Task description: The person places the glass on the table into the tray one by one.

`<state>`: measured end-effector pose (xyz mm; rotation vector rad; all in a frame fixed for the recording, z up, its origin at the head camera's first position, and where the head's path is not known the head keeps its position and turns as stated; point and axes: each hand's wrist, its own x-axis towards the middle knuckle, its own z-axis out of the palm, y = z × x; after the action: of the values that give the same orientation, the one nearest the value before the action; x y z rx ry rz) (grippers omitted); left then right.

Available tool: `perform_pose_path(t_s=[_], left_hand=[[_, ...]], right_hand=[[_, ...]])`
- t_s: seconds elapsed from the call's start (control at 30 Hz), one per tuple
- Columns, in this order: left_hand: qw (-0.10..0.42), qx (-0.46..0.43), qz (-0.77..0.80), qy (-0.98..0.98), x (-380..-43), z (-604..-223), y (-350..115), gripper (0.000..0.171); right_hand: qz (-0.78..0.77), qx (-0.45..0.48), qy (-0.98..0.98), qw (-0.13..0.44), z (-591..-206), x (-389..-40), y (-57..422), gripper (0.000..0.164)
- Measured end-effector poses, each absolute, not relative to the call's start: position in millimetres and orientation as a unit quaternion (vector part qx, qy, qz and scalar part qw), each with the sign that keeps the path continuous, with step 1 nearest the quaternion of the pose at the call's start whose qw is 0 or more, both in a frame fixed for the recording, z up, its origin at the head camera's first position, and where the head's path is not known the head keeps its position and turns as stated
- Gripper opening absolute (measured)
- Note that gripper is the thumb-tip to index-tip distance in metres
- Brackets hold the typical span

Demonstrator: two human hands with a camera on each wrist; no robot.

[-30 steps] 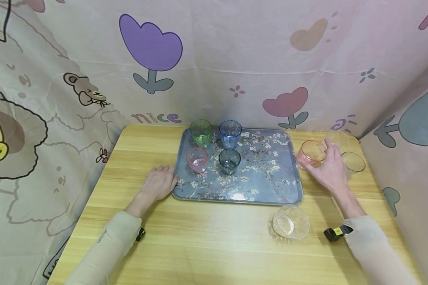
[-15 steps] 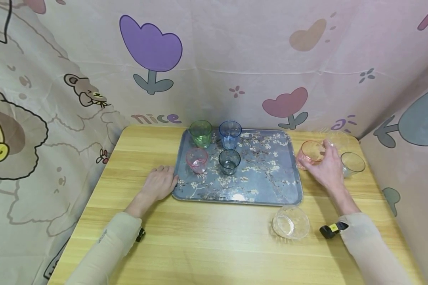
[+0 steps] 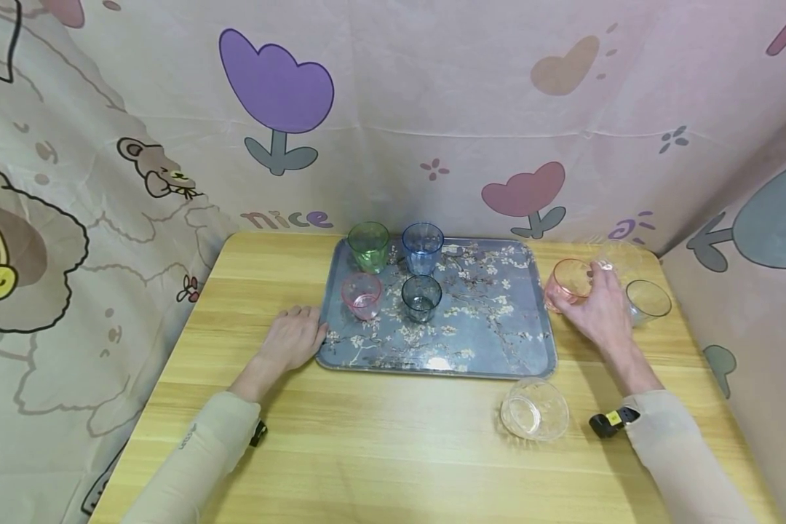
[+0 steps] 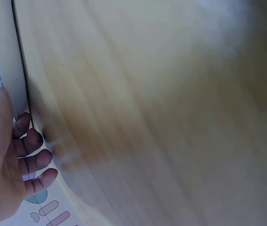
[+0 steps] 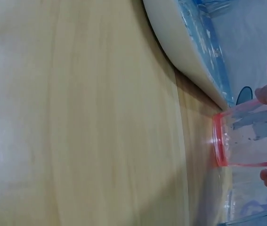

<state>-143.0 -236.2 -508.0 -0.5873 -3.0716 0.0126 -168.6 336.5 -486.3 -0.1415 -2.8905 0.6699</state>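
My right hand (image 3: 601, 309) holds an orange-pink cup (image 3: 566, 282) between thumb and fingers, just off the tray's right edge. The right wrist view shows the base of this cup (image 5: 219, 140) standing close over the wood. My left hand (image 3: 291, 338) rests on the table at the tray's left edge, thumb against the rim. Its fingers (image 4: 36, 162) are loosely bent in the left wrist view. On the left half of the blue flowered tray (image 3: 474, 342) stand a green cup (image 3: 369, 247), a blue cup (image 3: 423, 247), a pink cup (image 3: 362, 295) and a dark grey cup (image 3: 422, 298).
A clear cup (image 3: 534, 409) stands in front of the tray's right corner. To the right of my right hand is a clear, dark-rimmed cup (image 3: 650, 302), with another colourless cup (image 3: 621, 255) behind. Patterned cloth (image 3: 393, 145) hangs at the table's back and sides.
My right hand has shifted slightly left, and the orange-pink cup with it. My left hand, the tray and the other cups have stayed in place.
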Motion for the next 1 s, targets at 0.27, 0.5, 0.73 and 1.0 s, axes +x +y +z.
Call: perform_pose_path(t_s=[0.27, 0.5, 0.73, 1.0], left_hand=[[0.008, -0.187, 0.003, -0.982, -143, -509, -236, 0.039], [0.012, -0.188, 0.006, -0.982, -143, -509, -236, 0.038], [0.01, -0.189, 0.004, -0.982, -143, -509, -236, 0.038], [0.012, -0.189, 0.002, -0.982, -144, -509, -236, 0.039]], right_hand=[[0.171, -0.008, -0.979, 0.111, -485, -171, 341, 0.108], [0.139, 0.008, -0.983, 0.117, -483, -173, 342, 0.107], [0.127, 0.024, -0.982, 0.138, -478, -175, 343, 0.103], [0.104, 0.047, -0.982, 0.151, -463, -181, 340, 0.102]])
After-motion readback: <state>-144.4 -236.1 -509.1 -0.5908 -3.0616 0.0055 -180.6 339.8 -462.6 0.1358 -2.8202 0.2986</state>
